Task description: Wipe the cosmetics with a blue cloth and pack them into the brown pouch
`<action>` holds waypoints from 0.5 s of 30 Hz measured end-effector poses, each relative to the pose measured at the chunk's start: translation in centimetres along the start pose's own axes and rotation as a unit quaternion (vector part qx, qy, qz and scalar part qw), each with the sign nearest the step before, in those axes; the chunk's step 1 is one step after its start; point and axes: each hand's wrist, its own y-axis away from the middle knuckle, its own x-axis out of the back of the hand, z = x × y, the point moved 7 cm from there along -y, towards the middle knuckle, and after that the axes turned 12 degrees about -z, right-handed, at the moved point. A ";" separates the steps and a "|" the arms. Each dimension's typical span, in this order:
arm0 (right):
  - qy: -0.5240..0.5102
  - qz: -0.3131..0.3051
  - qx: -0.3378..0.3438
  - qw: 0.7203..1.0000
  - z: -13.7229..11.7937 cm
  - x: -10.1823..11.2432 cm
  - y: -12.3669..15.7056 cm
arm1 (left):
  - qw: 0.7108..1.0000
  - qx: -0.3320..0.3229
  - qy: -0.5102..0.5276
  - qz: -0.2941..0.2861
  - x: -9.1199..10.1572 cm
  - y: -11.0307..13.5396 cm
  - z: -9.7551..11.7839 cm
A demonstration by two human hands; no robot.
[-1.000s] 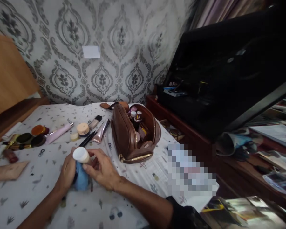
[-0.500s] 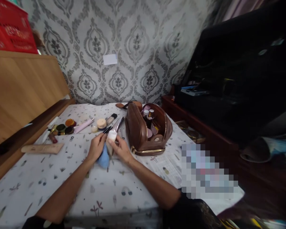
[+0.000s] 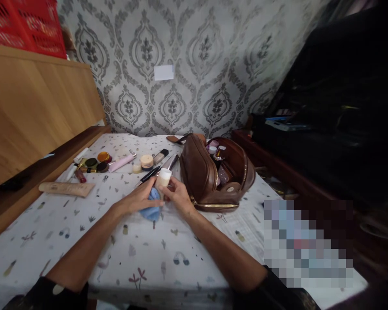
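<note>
My right hand (image 3: 179,196) grips a small cream-coloured bottle with a white cap (image 3: 163,177), tilted slightly with the cap up. In my left hand (image 3: 141,196), a blue cloth (image 3: 152,207) is bunched against the bottle's lower left side, which the fingers partly hide. Just beyond the hands lie dark slim pencils or pens (image 3: 150,173) and a makeup brush (image 3: 172,162). To the right of my right hand stands an open brown leather cosmetic bag (image 3: 198,170), with several bottles and a glittery compact-like item (image 3: 224,174) inside.
Cosmetics spread over the patterned cloth (image 3: 113,241): a beige tube (image 3: 67,189), a pink tube (image 3: 123,162), a cream jar (image 3: 146,162), an amber-lidded jar (image 3: 104,156) and a foundation bottle (image 3: 161,156). A wooden panel (image 3: 45,94) bounds the left; a blurred patch covers the right edge.
My left hand has turned and slid its fingers across the blue cloth against the bottle. The bottle has tipped more upright in my right hand. The whole view has shifted a little.
</note>
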 end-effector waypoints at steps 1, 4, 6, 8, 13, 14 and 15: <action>-0.001 0.005 0.000 1.000 0.0 0.1 0.0 | 1.000 0.001 -0.018 -0.014 0.1 0.1 -0.2; 0.000 0.022 0.004 1.000 -0.1 0.5 0.1 | 0.998 -0.004 -0.058 -0.017 0.6 0.4 -0.9; -0.010 0.030 0.004 1.000 -0.1 0.6 0.1 | 0.998 -0.012 -0.067 -0.005 0.9 0.5 -1.2; -0.031 0.028 0.010 0.999 -0.2 0.6 0.1 | 0.998 -0.008 -0.069 0.003 1.1 0.6 -1.4; -0.085 0.021 0.032 0.996 -0.9 0.3 0.2 | 0.997 0.042 -0.061 0.022 1.7 0.6 -1.5; -0.097 0.019 0.029 0.995 -0.9 0.2 0.3 | 0.997 0.045 -0.054 0.022 1.8 0.6 -1.5; -0.108 0.016 0.027 0.994 -1.1 0.0 0.4 | 0.998 0.044 -0.043 0.021 1.9 0.6 -1.4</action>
